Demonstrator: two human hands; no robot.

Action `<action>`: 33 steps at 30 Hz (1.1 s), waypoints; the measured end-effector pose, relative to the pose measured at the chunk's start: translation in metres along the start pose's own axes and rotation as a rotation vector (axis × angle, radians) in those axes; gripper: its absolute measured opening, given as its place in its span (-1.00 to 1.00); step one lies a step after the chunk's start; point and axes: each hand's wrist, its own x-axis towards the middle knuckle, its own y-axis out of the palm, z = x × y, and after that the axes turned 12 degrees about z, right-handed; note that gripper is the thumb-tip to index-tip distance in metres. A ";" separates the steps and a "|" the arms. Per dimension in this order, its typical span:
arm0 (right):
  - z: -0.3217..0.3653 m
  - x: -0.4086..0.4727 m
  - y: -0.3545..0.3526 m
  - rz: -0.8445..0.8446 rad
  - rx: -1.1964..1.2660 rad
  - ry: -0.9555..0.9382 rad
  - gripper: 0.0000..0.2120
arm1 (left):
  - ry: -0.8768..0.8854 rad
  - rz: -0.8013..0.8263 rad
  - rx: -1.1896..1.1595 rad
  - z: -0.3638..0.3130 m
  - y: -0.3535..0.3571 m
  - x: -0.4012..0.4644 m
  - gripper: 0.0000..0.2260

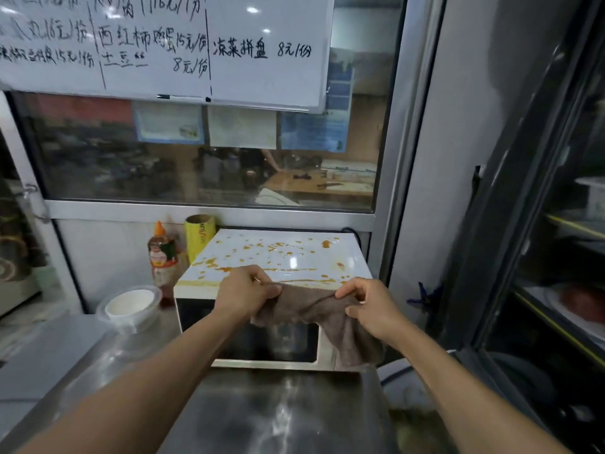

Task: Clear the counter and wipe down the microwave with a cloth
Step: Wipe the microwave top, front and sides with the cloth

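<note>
The brown cloth (314, 309) hangs stretched between both hands in front of the microwave (278, 257), just at its top front edge. The left hand (247, 294) pinches one upper corner with curled fingers; the right hand (370, 308) pinches the other end, and the loose remainder drapes down past the right wrist over the microwave door. It looks soft, limp and light — it sags wherever it is not held, so it probably needs bunching or folding into a pad before it will press evenly. The microwave's white top is spattered with orange-brown sauce, which looks partly dried, so firm rubbing seems likely. Left of it stand a sauce bottle (162, 257), a yellow roll (199, 235) and a lidded bowl (131, 304) — things still on the steel counter (59, 348).
</note>
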 end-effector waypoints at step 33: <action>0.033 0.058 0.027 0.100 -0.320 0.109 -0.63 | 0.140 -0.263 0.429 0.027 -0.107 0.065 -0.94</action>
